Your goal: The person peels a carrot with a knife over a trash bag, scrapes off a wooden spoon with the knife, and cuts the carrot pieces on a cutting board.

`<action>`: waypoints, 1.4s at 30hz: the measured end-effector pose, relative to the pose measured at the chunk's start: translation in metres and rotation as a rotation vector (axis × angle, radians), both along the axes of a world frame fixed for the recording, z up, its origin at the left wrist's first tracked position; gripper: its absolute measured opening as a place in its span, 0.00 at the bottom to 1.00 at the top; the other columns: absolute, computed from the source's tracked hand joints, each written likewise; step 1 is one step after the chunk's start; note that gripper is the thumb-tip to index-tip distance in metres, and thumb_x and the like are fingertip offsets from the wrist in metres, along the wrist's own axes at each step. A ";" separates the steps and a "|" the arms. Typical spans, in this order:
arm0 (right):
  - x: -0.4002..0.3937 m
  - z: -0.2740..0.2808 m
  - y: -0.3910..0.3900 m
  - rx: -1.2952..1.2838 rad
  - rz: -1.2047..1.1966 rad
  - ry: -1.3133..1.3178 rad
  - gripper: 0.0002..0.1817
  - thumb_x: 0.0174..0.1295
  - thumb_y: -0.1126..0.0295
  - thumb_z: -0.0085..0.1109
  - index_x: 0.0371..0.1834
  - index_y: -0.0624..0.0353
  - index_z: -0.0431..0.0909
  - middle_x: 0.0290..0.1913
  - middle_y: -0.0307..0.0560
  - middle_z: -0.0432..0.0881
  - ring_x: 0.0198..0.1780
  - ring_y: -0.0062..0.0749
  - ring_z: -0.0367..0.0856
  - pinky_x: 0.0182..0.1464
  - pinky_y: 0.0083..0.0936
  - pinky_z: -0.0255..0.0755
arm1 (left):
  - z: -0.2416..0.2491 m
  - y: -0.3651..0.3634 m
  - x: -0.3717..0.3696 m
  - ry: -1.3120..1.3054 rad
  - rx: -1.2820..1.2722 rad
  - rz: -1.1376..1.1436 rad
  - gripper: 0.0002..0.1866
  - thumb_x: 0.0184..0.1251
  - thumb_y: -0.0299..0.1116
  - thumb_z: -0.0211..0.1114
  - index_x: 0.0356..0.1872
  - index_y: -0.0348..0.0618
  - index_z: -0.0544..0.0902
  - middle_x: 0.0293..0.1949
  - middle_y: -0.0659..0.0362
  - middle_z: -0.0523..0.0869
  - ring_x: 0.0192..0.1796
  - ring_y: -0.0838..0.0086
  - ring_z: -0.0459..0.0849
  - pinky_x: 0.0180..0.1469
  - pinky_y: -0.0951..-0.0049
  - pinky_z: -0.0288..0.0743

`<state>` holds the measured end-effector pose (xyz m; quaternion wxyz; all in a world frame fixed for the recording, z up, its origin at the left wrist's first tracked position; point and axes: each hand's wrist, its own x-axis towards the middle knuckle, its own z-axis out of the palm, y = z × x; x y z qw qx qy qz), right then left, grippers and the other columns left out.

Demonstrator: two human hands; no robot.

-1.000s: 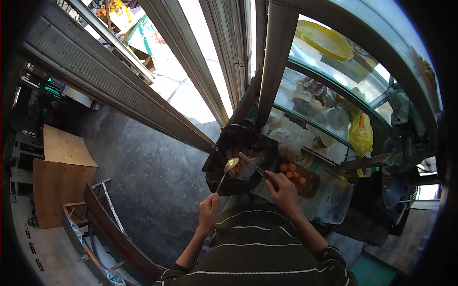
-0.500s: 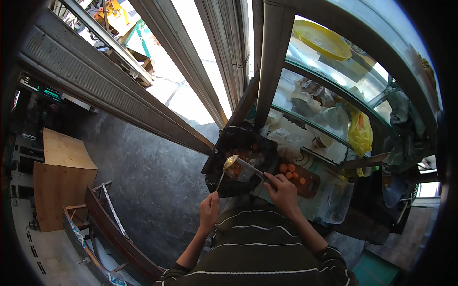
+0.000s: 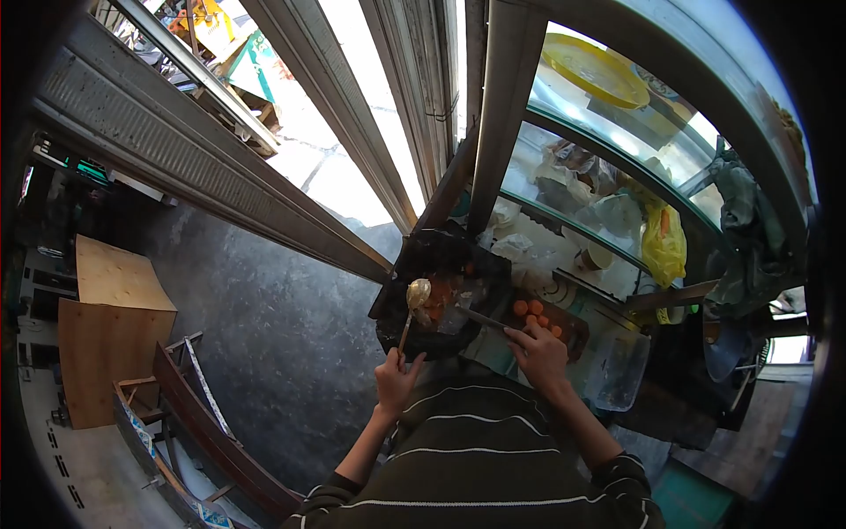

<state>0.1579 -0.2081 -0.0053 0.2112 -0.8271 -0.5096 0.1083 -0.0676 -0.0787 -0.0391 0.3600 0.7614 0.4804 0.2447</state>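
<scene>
My left hand (image 3: 397, 381) is closed around the thin handle of a metal spoon (image 3: 419, 294), its shiny yellowish bowl raised over a black plastic bag (image 3: 401, 339). In my right hand (image 3: 540, 354) is a knife (image 3: 483, 318), its blade pointing left over the bag's right side. Spoon and knife are apart. Inside the open bag lie orange scraps (image 3: 438, 298), partly hidden by the spoon. Cut orange pieces that look like carrot (image 3: 535, 309) rest on a brown board (image 3: 575, 335) just beyond my right hand.
A clear plastic container (image 3: 621, 375) stands right of the board. Behind are glass shelves with crumpled bags, a yellow bag (image 3: 664, 247) and a yellow tray (image 3: 595, 70). Metal shutter posts (image 3: 335, 115) rise ahead. A wooden box (image 3: 115, 353) stands on the left.
The knife has come away from the spoon and dropped lower to the right. The spoon's bowl has turned more upright and shifted slightly left; my right hand has moved right.
</scene>
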 end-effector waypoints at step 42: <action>-0.050 -0.082 -0.202 0.016 -0.993 0.569 0.15 0.51 0.67 0.61 0.41 0.61 0.77 0.35 0.53 0.80 0.37 0.46 0.80 0.40 0.33 0.72 | -0.098 -0.223 0.247 -0.080 -0.665 -1.162 0.15 0.67 0.38 0.46 0.34 0.34 0.74 0.25 0.46 0.77 0.29 0.56 0.78 0.34 0.64 0.69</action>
